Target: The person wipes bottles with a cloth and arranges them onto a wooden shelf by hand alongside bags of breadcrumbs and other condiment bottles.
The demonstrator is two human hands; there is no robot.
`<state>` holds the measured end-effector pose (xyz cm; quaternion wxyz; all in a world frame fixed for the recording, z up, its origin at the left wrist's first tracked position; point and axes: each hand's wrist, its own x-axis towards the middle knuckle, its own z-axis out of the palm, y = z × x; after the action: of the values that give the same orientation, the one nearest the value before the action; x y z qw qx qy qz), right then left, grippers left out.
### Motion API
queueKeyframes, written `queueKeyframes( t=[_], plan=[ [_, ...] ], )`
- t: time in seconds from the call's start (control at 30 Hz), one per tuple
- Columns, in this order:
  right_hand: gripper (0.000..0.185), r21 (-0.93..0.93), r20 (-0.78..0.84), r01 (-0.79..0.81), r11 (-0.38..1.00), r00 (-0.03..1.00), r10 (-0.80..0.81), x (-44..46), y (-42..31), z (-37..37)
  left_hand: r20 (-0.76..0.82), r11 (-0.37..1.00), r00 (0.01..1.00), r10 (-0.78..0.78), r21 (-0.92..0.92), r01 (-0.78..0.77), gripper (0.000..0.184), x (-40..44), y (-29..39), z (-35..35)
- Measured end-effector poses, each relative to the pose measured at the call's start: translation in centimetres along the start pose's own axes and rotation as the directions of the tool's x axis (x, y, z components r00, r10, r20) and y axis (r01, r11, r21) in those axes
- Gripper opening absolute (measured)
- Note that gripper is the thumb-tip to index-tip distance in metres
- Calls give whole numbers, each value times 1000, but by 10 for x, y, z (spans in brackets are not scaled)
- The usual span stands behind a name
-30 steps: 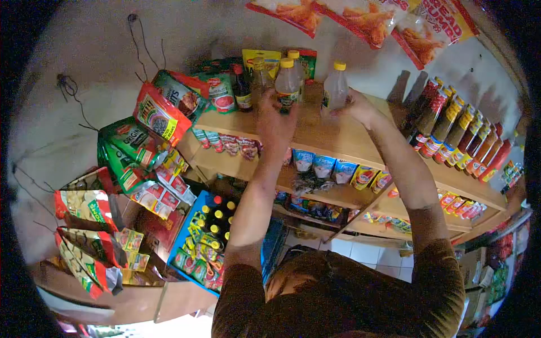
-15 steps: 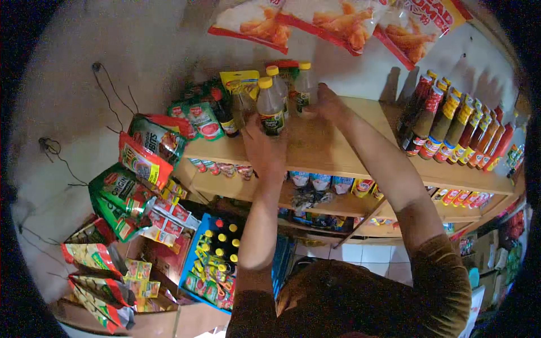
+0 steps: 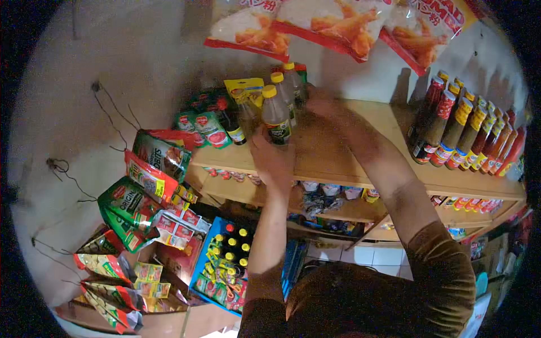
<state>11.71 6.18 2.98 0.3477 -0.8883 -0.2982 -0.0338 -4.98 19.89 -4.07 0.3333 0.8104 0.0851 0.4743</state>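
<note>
Three clear bottles with yellow caps stand in a row on the top shelf: a front bottle, a middle bottle and a rear bottle. The front one has a dark label and dark contents low down. My left hand is closed against the lower part of this front bottle, fingers on its left side. Beside the rear bottle, on its right, is my right hand; it is smeared by motion and its fingers do not show clearly. Left of the row are a dark bottle with a red cap and a yellow pouch.
Sauce bottles stand in rows on the right of the shelf. Bread crumb bags hang above. Green pouches stand at the shelf's left end, with hanging packets below. A blue crate holds dark bottles and sachets.
The rear bottle has shifted left, closer behind the other two. My right hand has moved slightly down and away from it. The whole view has tilted a little.
</note>
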Motion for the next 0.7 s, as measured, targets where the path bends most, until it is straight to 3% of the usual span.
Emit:
queueKeyframes(
  t=[0.07, 0.17, 0.27, 0.33, 0.43, 0.53, 0.67, 0.7],
  plan=[
    [80, 182, -82, 129, 975, 990, -116, 8, 19, 15, -5, 1000, 1000, 16, 20, -16, 72, -1, -1, 1],
    [83, 82, 19, 52, 995, 998, -54, 2, 3, 3, -33, 998, 998, 55, 38, -54, 76, -1, -6, 4],
    [82, 255, -125, 355, 899, 935, -333, 49, 59, 50, -53, 996, 996, 67, 65, -63, 78, 0, -6, 5],
    [81, 255, -87, 293, 921, 956, -280, 62, 73, 55, -38, 994, 999, 33, 109, -29, 78, -1, -8, 7],
    [77, 321, -36, 284, 903, 957, -288, 44, 54, 45, -28, 993, 999, -35, -113, 32, 77, -2, -27, 22],
    [75, 323, -36, 255, 911, 966, -258, 38, 46, 42, -58, 997, 998, 20, 80, -16, 75, -2, -13, 12],
    [74, 106, -42, 77, 991, 996, -73, 46, 51, 46, -56, 998, 998, -5, 59, 9, 75, -2, -11, 9],
    [74, 140, -49, 114, 984, 993, -108, 52, 61, 50, -47, 997, 999, -18, 76, 22, 76, -2, -5, 5]
  ],
)
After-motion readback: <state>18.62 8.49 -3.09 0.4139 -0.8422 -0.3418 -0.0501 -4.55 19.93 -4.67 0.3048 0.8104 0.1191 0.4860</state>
